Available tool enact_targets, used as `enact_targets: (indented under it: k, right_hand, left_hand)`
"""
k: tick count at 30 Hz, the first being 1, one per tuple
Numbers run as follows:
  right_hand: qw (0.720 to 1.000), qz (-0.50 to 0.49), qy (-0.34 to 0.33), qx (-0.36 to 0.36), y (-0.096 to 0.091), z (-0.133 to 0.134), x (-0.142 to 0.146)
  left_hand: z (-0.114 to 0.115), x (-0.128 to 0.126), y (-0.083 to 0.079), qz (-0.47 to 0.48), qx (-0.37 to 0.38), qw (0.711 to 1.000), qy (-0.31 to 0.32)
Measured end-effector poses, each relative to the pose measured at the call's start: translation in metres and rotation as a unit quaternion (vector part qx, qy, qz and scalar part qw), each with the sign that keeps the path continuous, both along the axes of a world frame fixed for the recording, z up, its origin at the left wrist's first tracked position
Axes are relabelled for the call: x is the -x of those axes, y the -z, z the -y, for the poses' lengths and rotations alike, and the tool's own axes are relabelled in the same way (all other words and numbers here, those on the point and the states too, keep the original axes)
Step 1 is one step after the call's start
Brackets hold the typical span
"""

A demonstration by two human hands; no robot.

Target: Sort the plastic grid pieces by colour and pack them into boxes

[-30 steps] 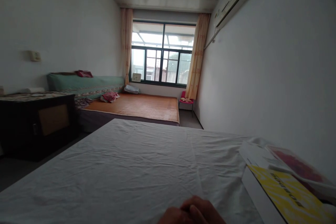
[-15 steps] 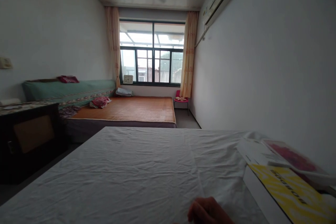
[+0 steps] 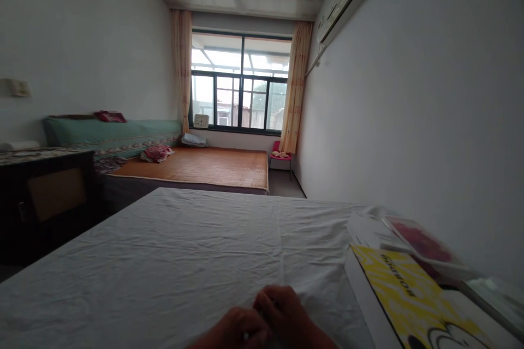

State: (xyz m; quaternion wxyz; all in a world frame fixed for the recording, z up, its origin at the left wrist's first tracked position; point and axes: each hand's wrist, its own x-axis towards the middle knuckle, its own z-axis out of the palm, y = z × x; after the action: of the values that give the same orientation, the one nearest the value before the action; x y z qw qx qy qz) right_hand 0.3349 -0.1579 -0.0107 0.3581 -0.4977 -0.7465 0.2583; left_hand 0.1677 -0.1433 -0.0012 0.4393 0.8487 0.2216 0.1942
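My left hand (image 3: pixel 234 328) and my right hand (image 3: pixel 286 313) are side by side at the bottom of the view, over the white cloth (image 3: pixel 196 256) that covers the table. They meet or nearly meet at the knuckles. Both have curled fingers. A tiny pale spot shows at the left hand's fingers, too small to name. What the right hand might hold is hidden by its own fingers. To the right of it lies a yellow and white box (image 3: pixel 397 278) with black lettering.
Behind the box is a clear container (image 3: pixel 421 240) with something red inside. Beyond the table stand a bed with a woven mat (image 3: pixel 213 166) and a dark cabinet (image 3: pixel 57 191). A pink chair (image 3: pixel 280 151) is by the window.
My left hand has come into view beside the right one. The view has shifted to the right, so the box sits further left and shows more of its top.
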Motion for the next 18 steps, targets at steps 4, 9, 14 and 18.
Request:
enact_targets:
  k: [4,9,14,18]
  right_hand:
    - [0.993,0.082,0.033,-0.073,0.008,0.001,0.001]
    - [0.992,0.084,0.027,-0.090,0.010,0.005,-0.001]
    - [0.994,0.073,0.003,-0.083,0.008,0.009,-0.006]
    - [0.996,0.052,-0.025,-0.062,0.008,0.010,-0.010]
  left_hand:
    - [0.008,-0.003,-0.004,-0.019,-0.046,0.998,-0.042]
    - [0.013,-0.009,-0.004,-0.033,-0.107,0.991,-0.071]
    - [0.022,-0.011,-0.010,-0.039,-0.138,0.984,-0.102]
    - [0.023,-0.012,-0.009,-0.035,-0.160,0.981,-0.105]
